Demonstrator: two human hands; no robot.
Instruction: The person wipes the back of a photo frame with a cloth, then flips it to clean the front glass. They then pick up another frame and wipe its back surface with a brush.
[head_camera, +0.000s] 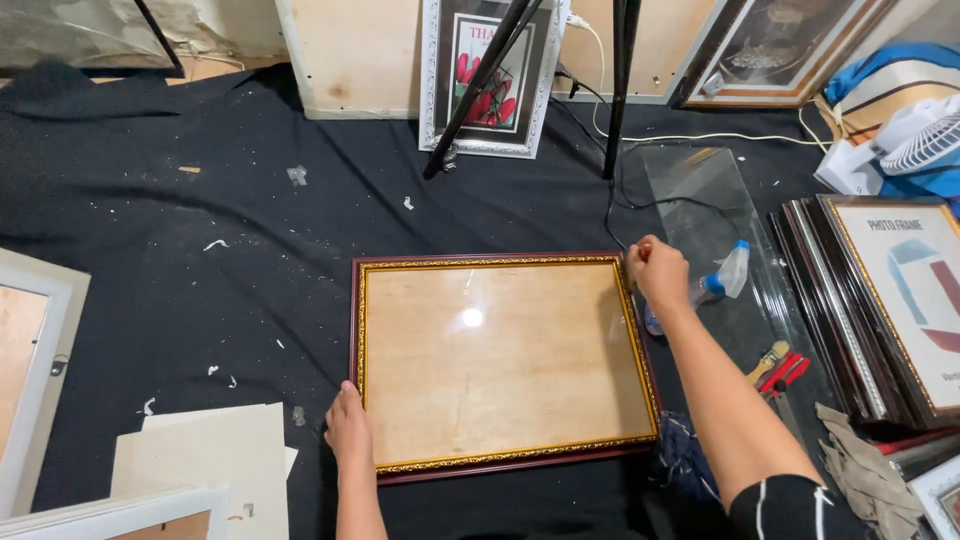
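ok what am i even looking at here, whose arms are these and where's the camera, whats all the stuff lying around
There is no machine here. The one picture comes from a camera worn on a person's head, looking down, so the two bare arms reaching in from the bottom are that person's own.

Between the hands lies a picture frame, dark red with a gold inner edge, flat on a black cloth speckled with white bits. Its middle is plain tan with a glare spot. The left hand rests at the frame's near left corner; the right hand is at its far right corner. Whether either hand truly grips, I cannot tell.

To the right lie a clear glass sheet, a spray bottle, red-handled pliers, a rag and a stack of frames. More framed pictures lean at the back, behind black tripod legs.
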